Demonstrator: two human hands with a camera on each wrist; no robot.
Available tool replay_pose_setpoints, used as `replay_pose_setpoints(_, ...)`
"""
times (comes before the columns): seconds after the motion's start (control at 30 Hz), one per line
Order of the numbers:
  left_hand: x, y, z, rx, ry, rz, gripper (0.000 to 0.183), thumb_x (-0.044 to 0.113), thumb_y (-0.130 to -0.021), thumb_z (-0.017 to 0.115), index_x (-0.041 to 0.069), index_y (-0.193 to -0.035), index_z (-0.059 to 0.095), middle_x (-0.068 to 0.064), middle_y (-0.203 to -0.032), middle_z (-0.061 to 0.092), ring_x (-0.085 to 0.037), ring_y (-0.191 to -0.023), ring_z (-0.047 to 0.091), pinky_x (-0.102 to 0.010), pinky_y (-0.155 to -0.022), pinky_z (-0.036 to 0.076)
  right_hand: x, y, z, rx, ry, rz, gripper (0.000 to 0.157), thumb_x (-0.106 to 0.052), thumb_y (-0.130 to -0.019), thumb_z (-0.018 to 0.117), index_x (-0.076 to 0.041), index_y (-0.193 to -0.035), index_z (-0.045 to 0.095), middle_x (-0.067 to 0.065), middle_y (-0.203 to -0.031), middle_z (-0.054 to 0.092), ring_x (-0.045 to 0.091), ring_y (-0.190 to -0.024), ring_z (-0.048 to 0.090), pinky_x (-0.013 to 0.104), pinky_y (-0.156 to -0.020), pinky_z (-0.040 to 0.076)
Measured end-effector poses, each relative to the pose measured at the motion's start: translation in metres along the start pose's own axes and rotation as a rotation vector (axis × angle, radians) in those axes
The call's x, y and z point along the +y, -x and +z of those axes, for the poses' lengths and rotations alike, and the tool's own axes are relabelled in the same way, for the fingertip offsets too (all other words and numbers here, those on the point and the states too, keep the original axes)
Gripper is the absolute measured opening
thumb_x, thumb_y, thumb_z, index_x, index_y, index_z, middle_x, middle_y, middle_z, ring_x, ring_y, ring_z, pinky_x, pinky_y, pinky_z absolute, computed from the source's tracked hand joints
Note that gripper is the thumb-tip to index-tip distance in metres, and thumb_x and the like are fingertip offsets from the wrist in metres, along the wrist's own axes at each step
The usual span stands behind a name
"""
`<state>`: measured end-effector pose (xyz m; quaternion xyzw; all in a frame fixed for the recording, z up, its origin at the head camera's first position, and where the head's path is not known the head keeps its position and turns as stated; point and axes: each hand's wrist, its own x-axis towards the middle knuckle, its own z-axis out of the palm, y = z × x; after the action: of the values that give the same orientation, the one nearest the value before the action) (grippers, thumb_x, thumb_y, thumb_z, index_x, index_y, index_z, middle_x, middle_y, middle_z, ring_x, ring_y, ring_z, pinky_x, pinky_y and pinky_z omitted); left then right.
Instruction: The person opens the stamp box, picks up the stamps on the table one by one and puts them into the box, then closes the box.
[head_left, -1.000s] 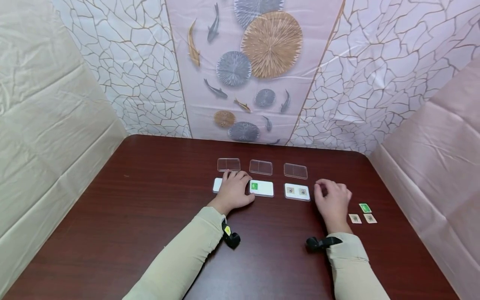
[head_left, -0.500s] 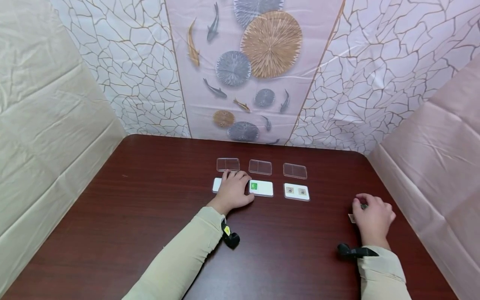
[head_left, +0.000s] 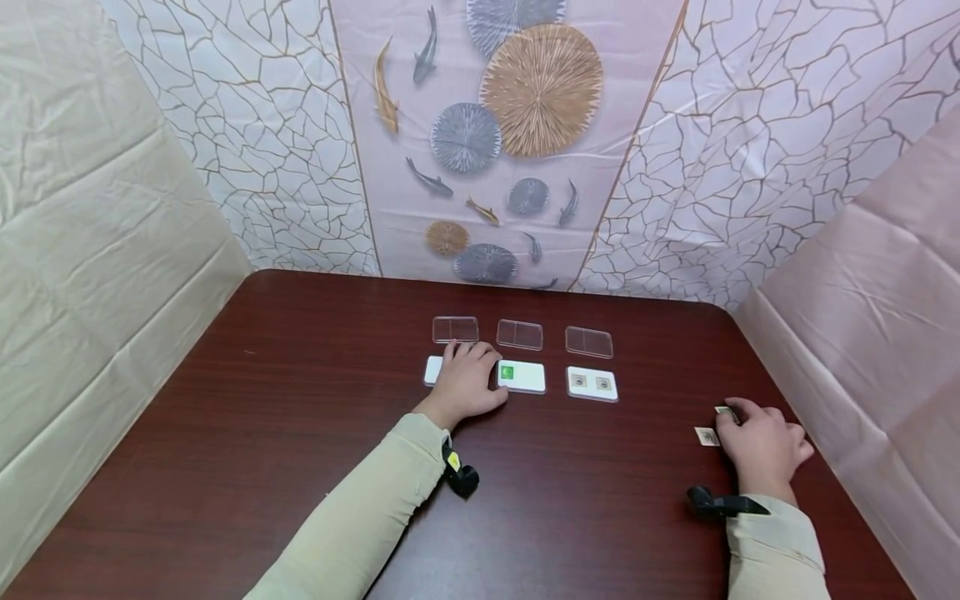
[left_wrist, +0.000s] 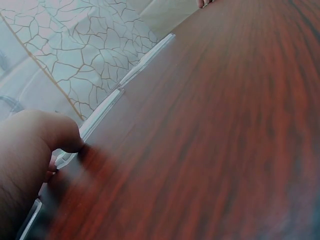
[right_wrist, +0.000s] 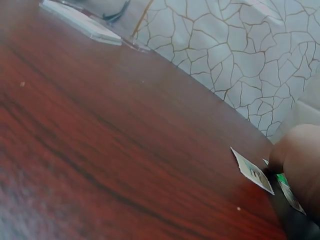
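In the head view my left hand (head_left: 467,382) grips the left end of the middle white case (head_left: 529,379), thumb at its near corner and index finger at its far one. A small green stamp (head_left: 507,372) lies in that case's left half. The left wrist view shows the thumb (left_wrist: 67,135) bent against the case edge. My right hand (head_left: 763,446) is low over the loose stamps at the right, fingers loosely bent. A green stamp (head_left: 723,410) shows at its fingertips, and a beige stamp (head_left: 707,437) lies beside the thumb. Another beige stamp (right_wrist: 290,196) is partly hidden under the hand.
To the right stands a white case (head_left: 592,392) with two beige stamps; a left white case (head_left: 433,370) is partly covered by my left hand. Behind the cases lie three clear lids (head_left: 455,329). Fabric walls (head_left: 847,333) border the dark wooden table (head_left: 300,467).
My right hand has moved right and a little nearer, from beside the right case to over the loose stamps, covering one of them. My left hand stays at the middle case.
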<state>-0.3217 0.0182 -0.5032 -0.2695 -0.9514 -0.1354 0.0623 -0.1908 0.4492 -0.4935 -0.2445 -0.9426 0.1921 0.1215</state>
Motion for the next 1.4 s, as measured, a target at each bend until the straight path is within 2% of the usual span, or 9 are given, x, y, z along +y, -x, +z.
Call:
replay_pose_setpoints(0.27, 0.002, 0.001, -0.002, -0.02, 0.006, -0.008, 0.057, 0.049, -0.089, 0.063, 0.019, -0.137, 0.061, 0.001, -0.14, 0.054, -0.027, -0.133, 0.045, -0.056, -0.12, 0.016, -0.002, -0.003, 0.0, -0.018, 0.023, 0.003, 0.041, -0.03, -0.098, 0.049, -0.005, -0.13, 0.061, 0.034, -0.125, 0.049, 0.066, -0.111, 0.032, 0.073, -0.089, 0.016)
replay_pose_setpoints(0.67, 0.001, 0.002, -0.002, -0.014, 0.01, -0.003, 0.058, 0.049, -0.088, 0.063, 0.018, -0.137, 0.061, 0.0, -0.14, 0.054, -0.028, -0.133, 0.045, -0.056, -0.12, 0.016, -0.006, -0.003, 0.001, -0.021, 0.039, 0.034, 0.038, -0.031, -0.102, 0.05, -0.005, -0.127, 0.062, 0.035, -0.122, 0.049, 0.066, -0.111, 0.034, 0.073, -0.09, 0.016)
replay_pose_setpoints(0.97, 0.001, 0.002, -0.003, -0.005, 0.003, 0.003, 0.057, 0.049, -0.088, 0.063, 0.019, -0.136, 0.062, 0.0, -0.14, 0.054, -0.027, -0.132, 0.046, -0.056, -0.119, 0.017, -0.007, -0.003, 0.005, 0.061, -0.032, 0.05, 0.038, -0.02, -0.101, 0.049, -0.001, -0.133, 0.056, 0.035, -0.12, 0.054, 0.063, -0.115, 0.036, 0.072, -0.096, 0.016)
replay_pose_setpoints(1.1, 0.002, 0.001, -0.002, -0.006, 0.006, 0.002, 0.057, 0.049, -0.088, 0.063, 0.019, -0.136, 0.062, 0.0, -0.14, 0.055, -0.028, -0.132, 0.046, -0.056, -0.119, 0.017, -0.006, -0.005, 0.007, 0.111, -0.067, 0.04, 0.037, -0.019, -0.1, 0.048, 0.0, -0.13, 0.059, 0.033, -0.116, 0.059, 0.061, -0.113, 0.039, 0.07, -0.095, 0.017)
replay_pose_setpoints(1.2, 0.002, 0.001, -0.002, -0.002, 0.012, 0.003, 0.057, 0.049, -0.088, 0.063, 0.018, -0.136, 0.062, 0.0, -0.14, 0.055, -0.028, -0.132, 0.046, -0.056, -0.119, 0.017, -0.01, -0.005, 0.01, 0.196, -0.195, 0.039, 0.034, -0.019, -0.1, 0.05, -0.002, -0.126, 0.063, 0.025, -0.106, 0.063, 0.054, -0.109, 0.045, 0.065, -0.097, 0.018)
replay_pose_setpoints(1.27, 0.002, 0.001, -0.002, -0.002, 0.012, 0.001, 0.057, 0.049, -0.088, 0.063, 0.018, -0.137, 0.061, 0.0, -0.14, 0.055, -0.028, -0.133, 0.046, -0.056, -0.119, 0.017, -0.014, -0.005, 0.013, 0.278, -0.306, 0.03, 0.03, -0.018, -0.099, 0.053, -0.003, -0.121, 0.067, 0.011, -0.093, 0.064, 0.047, -0.104, 0.049, 0.062, -0.099, 0.019)
replay_pose_setpoints(1.33, 0.002, 0.001, -0.002, -0.003, 0.011, -0.001, 0.057, 0.048, -0.089, 0.064, 0.019, -0.137, 0.061, 0.0, -0.14, 0.054, -0.028, -0.133, 0.045, -0.056, -0.119, 0.017, -0.02, -0.004, 0.016, 0.345, -0.401, 0.01, 0.027, -0.017, -0.098, 0.055, -0.005, -0.118, 0.069, -0.006, -0.083, 0.058, 0.039, -0.1, 0.052, 0.057, -0.1, 0.019)
replay_pose_setpoints(1.4, 0.001, 0.002, -0.002, 0.0, 0.011, -0.001, 0.057, 0.048, -0.088, 0.064, 0.019, -0.137, 0.061, 0.0, -0.14, 0.055, -0.028, -0.133, 0.046, -0.055, -0.119, 0.017, -0.027, -0.003, 0.019, 0.385, -0.445, -0.023, 0.023, -0.015, -0.097, 0.058, -0.006, -0.114, 0.071, -0.013, -0.078, 0.054, 0.035, -0.095, 0.051, 0.055, -0.1, 0.02)
